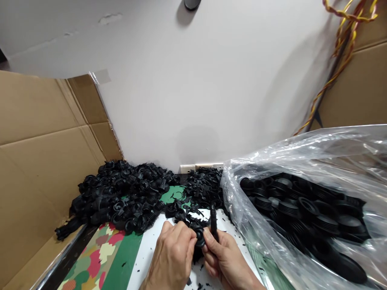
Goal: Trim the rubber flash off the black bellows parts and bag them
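A small round black rubber part (199, 237) sits between my two hands, low in the middle of the head view. My left hand (174, 254) is closed, its thumb and fingertips pinching the part's left side. From the other side my right hand (225, 255) closes around a slim dark upright tool (213, 221), its thumb against the rubber part. The tool's exact kind is hard to make out. Just beyond my hands lies a heap of black rubber scraps (204, 187). At left is a large pile of ribbed black rubber pieces (133, 193).
A transparent plastic bag (242, 225) holding ribbed black rubber parts (302, 213) lies open at right. Cardboard (45, 133) stands at left, and a pale wall (193, 80) rises behind. Twisted yellow-brown wires (332, 76) hang at upper right. Black bits dot the white work surface (148, 245).
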Action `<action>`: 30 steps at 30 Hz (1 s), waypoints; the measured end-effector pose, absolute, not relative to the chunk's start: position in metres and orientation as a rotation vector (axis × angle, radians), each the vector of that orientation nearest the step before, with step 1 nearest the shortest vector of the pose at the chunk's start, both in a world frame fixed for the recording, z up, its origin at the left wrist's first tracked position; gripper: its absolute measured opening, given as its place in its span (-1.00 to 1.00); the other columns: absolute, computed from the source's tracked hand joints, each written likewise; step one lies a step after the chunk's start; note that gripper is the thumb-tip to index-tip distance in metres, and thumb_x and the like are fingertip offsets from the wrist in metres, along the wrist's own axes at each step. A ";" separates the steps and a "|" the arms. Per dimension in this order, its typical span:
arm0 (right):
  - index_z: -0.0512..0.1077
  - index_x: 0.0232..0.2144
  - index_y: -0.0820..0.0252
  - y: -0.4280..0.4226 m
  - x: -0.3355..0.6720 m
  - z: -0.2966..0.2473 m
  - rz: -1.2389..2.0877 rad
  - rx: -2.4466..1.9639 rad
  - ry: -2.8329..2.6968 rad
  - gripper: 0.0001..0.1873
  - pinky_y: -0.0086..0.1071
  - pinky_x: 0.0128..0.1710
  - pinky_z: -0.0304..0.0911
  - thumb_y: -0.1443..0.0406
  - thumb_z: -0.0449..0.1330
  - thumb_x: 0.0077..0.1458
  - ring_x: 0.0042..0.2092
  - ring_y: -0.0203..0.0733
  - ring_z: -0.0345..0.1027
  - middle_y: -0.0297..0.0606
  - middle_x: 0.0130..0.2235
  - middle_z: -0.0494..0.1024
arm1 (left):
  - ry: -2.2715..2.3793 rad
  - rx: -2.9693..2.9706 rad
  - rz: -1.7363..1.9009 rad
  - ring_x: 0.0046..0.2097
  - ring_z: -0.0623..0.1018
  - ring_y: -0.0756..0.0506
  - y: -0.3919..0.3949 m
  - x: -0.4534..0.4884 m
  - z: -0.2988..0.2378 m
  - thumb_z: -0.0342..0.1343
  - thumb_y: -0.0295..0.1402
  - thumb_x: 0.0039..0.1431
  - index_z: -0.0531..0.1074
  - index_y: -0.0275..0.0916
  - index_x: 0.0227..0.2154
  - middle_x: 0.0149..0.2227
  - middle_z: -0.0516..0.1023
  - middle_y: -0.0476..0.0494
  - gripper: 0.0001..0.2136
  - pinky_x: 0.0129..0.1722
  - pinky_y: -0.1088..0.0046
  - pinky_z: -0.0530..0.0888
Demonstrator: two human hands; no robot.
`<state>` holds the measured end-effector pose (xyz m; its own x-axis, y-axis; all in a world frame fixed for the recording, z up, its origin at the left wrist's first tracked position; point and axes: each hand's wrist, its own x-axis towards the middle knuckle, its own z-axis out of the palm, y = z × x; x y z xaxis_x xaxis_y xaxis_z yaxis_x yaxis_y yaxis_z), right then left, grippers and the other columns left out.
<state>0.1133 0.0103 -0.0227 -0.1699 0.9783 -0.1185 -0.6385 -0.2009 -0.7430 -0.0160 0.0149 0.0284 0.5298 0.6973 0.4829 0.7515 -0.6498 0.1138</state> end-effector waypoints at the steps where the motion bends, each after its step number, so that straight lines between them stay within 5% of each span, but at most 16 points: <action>1: 0.14 -0.63 0.16 0.011 0.113 -0.025 1.649 -0.742 -0.682 -0.48 -0.56 -0.74 -0.20 -0.06 0.30 -0.18 -0.70 -0.55 -0.28 -0.64 -0.71 0.02 | -1.207 -2.621 -0.716 -0.48 0.37 -0.09 0.015 -0.015 0.028 -0.11 -0.59 0.15 0.37 -0.23 -0.49 -0.52 0.45 -0.08 -0.78 -0.46 0.40 0.26; 11: 0.23 -0.64 0.19 0.010 0.115 -0.028 1.194 -1.042 -1.045 -0.48 -0.48 -0.66 -0.11 -0.13 0.18 -0.13 -0.59 -0.39 -0.07 -0.48 -0.65 0.13 | -1.047 -2.467 -0.672 -0.56 0.34 -0.09 0.016 0.000 0.024 -0.13 -0.68 0.04 0.30 -0.23 -0.62 -0.61 0.38 -0.06 -0.73 -0.48 0.36 0.20; 16: 0.22 -0.61 0.17 0.010 0.114 -0.029 1.307 -1.042 -1.014 -0.49 -0.48 -0.70 -0.16 -0.15 0.14 -0.10 -0.65 -0.41 -0.12 -0.53 -0.71 0.08 | -1.111 -2.441 -0.867 -0.53 0.31 -0.09 0.016 -0.002 0.020 -0.14 -0.63 0.07 0.28 -0.23 -0.62 -0.61 0.35 -0.08 -0.74 -0.49 0.37 0.18; 24: 0.19 -0.62 0.15 0.017 0.114 -0.039 1.470 -0.950 -0.870 -0.46 -0.52 -0.73 -0.16 -0.16 0.22 -0.20 -0.69 -0.48 -0.22 -0.61 -0.72 -0.01 | -2.026 -2.687 -1.589 -0.55 0.26 0.01 0.019 -0.013 0.025 -0.04 -0.37 0.07 0.23 -0.20 -0.61 -0.61 0.25 0.05 -0.82 -0.56 0.53 0.22; 30: 0.19 -0.60 0.15 0.016 0.113 -0.039 1.455 -0.978 -0.848 -0.48 -0.52 -0.74 -0.15 -0.13 0.22 -0.17 -0.70 -0.48 -0.22 -0.61 -0.73 0.00 | -2.354 -2.476 -2.020 -0.61 0.11 0.06 0.029 -0.022 0.024 0.00 -0.20 0.06 0.16 -0.19 -0.69 -0.69 0.10 0.14 -0.70 -0.63 0.55 0.10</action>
<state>0.1128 0.0162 -0.0393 -0.0229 0.9939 -0.1082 -0.3953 -0.1084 -0.9121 -0.0224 0.0288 0.0240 -0.0244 0.9951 0.0959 0.2458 -0.0871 0.9654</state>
